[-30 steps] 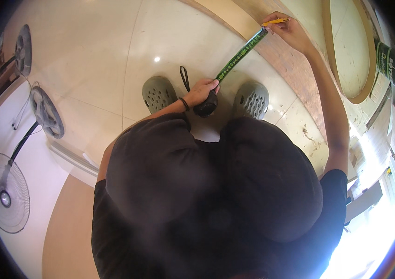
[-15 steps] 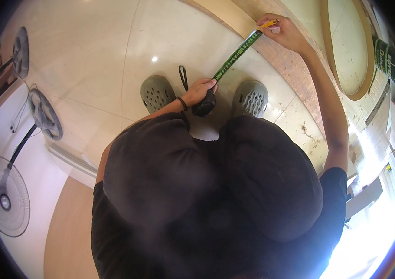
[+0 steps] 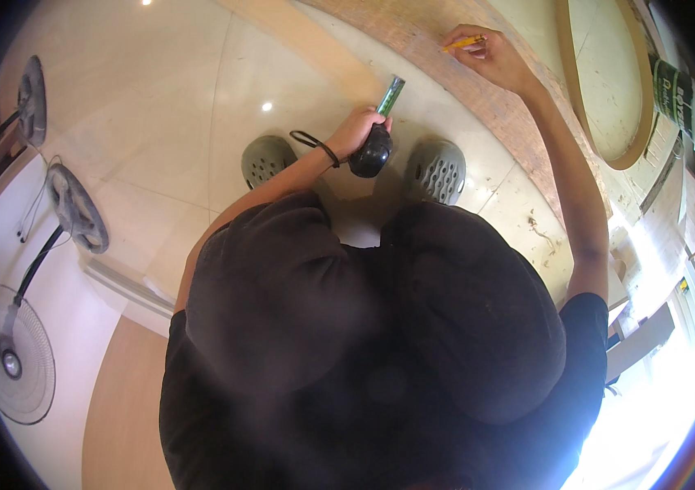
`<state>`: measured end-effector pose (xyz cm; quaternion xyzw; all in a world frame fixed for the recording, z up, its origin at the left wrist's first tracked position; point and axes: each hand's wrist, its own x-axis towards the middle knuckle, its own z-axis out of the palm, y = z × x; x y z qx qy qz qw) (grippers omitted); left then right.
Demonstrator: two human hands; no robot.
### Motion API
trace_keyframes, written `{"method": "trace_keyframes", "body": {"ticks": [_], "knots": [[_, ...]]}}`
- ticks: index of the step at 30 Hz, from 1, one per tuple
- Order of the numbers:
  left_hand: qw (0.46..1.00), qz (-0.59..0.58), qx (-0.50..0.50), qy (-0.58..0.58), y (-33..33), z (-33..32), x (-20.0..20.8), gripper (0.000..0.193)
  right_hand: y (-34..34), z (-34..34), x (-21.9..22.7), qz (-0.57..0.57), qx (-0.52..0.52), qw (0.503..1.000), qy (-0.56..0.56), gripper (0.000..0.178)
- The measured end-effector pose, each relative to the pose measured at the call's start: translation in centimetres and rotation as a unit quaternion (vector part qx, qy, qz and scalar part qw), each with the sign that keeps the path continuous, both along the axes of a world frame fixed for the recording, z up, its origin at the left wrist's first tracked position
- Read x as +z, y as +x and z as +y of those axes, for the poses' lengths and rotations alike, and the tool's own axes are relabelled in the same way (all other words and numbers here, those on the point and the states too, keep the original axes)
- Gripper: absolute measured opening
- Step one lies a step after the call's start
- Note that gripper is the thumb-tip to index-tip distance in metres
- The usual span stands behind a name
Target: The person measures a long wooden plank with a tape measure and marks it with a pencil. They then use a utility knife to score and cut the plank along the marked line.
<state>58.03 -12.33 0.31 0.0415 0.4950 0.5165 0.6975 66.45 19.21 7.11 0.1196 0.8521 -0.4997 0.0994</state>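
My left hand (image 3: 354, 133) is closed around a tape measure (image 3: 371, 155) with a black case and a loop strap. A short length of its green blade (image 3: 391, 95) sticks out past my fingers, pointing up over the floor. My right hand (image 3: 494, 64) pinches a yellow-orange pencil (image 3: 465, 43). The pencil's tip points left, above a curved brown wooden board (image 3: 433, 59) on the floor; I cannot tell whether it touches the wood. Blade and right hand are apart.
Grey clogs (image 3: 437, 171) are on my feet, on the tiled floor. At the right lie a rounded wooden frame (image 3: 650, 98), a dark green container (image 3: 674, 94) and wood pieces. Pedestal fans (image 3: 11, 355) stand at the left. A pale wood strip (image 3: 306, 37) lies beyond my left hand.
The blade's far end has left my right hand, and far less blade shows. My left hand has moved forward with the tape measure. The pencil stays in my right hand.
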Motion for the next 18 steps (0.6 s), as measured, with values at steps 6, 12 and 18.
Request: {"method": "trace_keyframes", "body": {"ticks": [6, 12, 18], "knots": [[0.994, 0.101, -0.046, 0.021, -0.2, 1.3, -0.6, 0.021, -0.8, -2.1, 1.6, -0.066, -0.089, 0.992, -0.067, 0.021], [0.994, 0.093, -0.06, 0.024, -0.9, -0.3, 1.6, 0.023, -3.0, -8.7, 1.7, -0.006, 0.041, 0.999, 0.001, 0.035], [0.991, 0.08, -0.11, 0.006, -2.6, -3.8, 4.9, 0.025, -2.9, -9.5, 0.6, -0.062, 0.082, 0.964, -0.246, 0.041]]}}
